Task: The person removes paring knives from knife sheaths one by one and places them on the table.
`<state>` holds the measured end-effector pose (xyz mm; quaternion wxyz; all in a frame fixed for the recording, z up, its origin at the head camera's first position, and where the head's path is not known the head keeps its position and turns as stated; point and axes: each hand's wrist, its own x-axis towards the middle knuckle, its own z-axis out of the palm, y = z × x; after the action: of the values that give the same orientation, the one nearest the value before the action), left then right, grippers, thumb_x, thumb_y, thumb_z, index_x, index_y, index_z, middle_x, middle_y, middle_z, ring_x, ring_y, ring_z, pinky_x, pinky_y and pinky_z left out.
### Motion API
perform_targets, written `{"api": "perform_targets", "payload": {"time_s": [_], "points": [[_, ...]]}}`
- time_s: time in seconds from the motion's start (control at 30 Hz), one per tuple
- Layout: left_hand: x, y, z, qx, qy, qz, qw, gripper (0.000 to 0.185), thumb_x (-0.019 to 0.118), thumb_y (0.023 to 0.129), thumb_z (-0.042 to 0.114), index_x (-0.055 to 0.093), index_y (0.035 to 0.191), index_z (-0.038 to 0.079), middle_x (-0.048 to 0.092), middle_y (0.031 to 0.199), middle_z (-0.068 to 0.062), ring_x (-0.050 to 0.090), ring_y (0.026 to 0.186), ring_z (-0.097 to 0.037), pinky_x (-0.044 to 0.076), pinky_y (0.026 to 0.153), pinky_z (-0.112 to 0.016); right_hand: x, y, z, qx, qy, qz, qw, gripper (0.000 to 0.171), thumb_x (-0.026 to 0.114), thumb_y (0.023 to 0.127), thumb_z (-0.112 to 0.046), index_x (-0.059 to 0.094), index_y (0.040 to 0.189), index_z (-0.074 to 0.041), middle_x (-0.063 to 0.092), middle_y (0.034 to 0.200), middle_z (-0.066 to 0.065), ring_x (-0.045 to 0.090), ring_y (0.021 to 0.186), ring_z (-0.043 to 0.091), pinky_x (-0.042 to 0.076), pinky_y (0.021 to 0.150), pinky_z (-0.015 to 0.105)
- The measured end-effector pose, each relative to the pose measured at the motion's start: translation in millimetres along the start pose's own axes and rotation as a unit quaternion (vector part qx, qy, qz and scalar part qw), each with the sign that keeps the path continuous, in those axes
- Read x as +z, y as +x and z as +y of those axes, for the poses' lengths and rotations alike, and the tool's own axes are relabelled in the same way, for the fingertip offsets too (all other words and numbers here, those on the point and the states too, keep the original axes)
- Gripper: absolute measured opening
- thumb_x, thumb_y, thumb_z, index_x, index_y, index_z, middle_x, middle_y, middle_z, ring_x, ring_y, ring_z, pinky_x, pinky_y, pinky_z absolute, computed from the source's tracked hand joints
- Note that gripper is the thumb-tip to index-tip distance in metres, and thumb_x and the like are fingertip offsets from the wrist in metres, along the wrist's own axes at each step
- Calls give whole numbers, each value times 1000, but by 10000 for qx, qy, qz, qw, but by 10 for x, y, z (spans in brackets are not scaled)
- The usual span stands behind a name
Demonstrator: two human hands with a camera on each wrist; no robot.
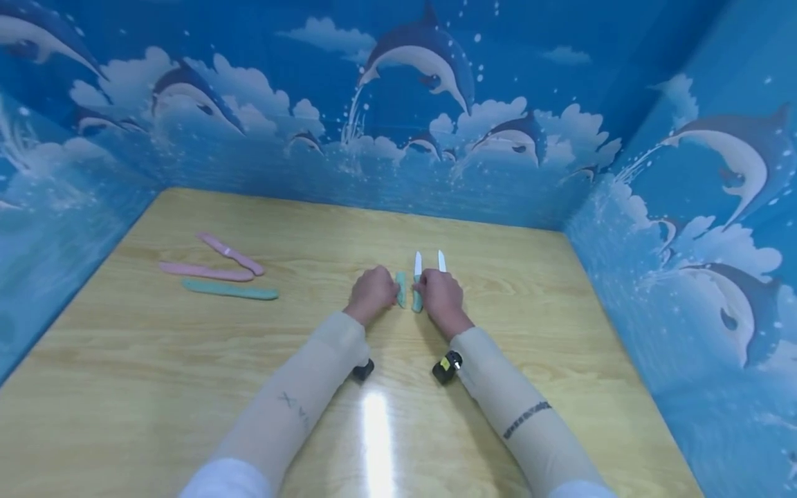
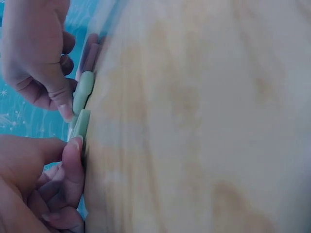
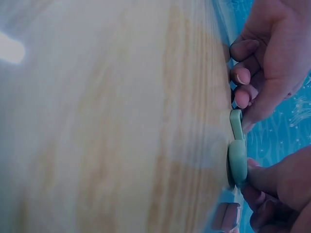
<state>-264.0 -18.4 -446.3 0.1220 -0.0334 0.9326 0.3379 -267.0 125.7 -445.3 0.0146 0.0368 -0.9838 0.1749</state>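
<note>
My left hand (image 1: pixel 373 290) pinches a short, flat pale-green piece (image 1: pixel 400 290) between thumb and finger; what kind of piece it is cannot be made out. Just right of it, upright in the head view, lies a small knife (image 1: pixel 418 264) with its blade pointing away. Its green handle (image 3: pixel 238 162) is pinched by my right hand (image 1: pixel 442 297). Beyond that hand's knuckles a second knife blade (image 1: pixel 441 260) shows, its lower part hidden by the hand. Pinkish handle-like shapes (image 2: pixel 91 56) appear behind the right hand in the left wrist view.
On the left of the wooden table (image 1: pixel 156 373) lie a bent pink piece (image 1: pixel 232 254), a long pink piece (image 1: pixel 205 271) and a long green piece (image 1: pixel 230 289). Blue dolphin-printed walls (image 1: pixel 386 173) enclose the back and sides.
</note>
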Motion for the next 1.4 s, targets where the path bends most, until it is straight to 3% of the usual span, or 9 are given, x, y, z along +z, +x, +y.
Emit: {"api": "perform_targets", "payload": {"time_s": [0.33,0.47,0.73,1.0,1.2,1.4], "points": [[29,-7,-16,14,-156,46,9999,34,61,94,21,62,63,10,62,55,0,47,44,-10,37,45,-22,5,-18,16,121,113,119,9998,19,72,89,-28,70,82,-10,66,72,3,57,61,19,44,54,32],[37,-7,-31,57,-164,36,9998,42,58,98,30,61,60,10,59,51,-1,43,42,-10,35,43,-21,19,-27,29,217,223,101,9995,19,72,89,-28,70,84,-10,67,75,3,57,62,18,45,55,31],[37,-34,-91,315,-355,194,9987,55,47,101,43,60,59,10,57,48,-1,44,42,-12,39,50,-26,25,-98,66,269,929,448,9943,20,72,89,-29,68,85,-9,69,80,4,58,64,17,45,56,30],[-58,-87,-206,195,-636,425,9969,50,42,102,47,59,73,11,61,58,-4,53,50,-17,44,54,-30,-5,-233,-5,-125,1300,597,9896,19,74,88,-26,69,83,-8,69,76,3,59,61,14,48,55,27],[-200,-189,-229,335,-486,382,9975,42,46,101,44,66,86,10,62,66,-2,55,59,-18,45,58,-30,-55,-355,-149,-540,1458,630,9858,18,73,88,-23,68,81,-8,68,73,2,58,60,13,49,57,29],[-322,-349,-232,653,-542,330,9958,37,49,101,41,66,91,10,65,67,0,55,55,-15,43,53,-27,-94,-456,-251,-819,1502,825,9818,16,75,86,-21,68,80,-8,68,73,2,59,64,15,49,61,31]]}}
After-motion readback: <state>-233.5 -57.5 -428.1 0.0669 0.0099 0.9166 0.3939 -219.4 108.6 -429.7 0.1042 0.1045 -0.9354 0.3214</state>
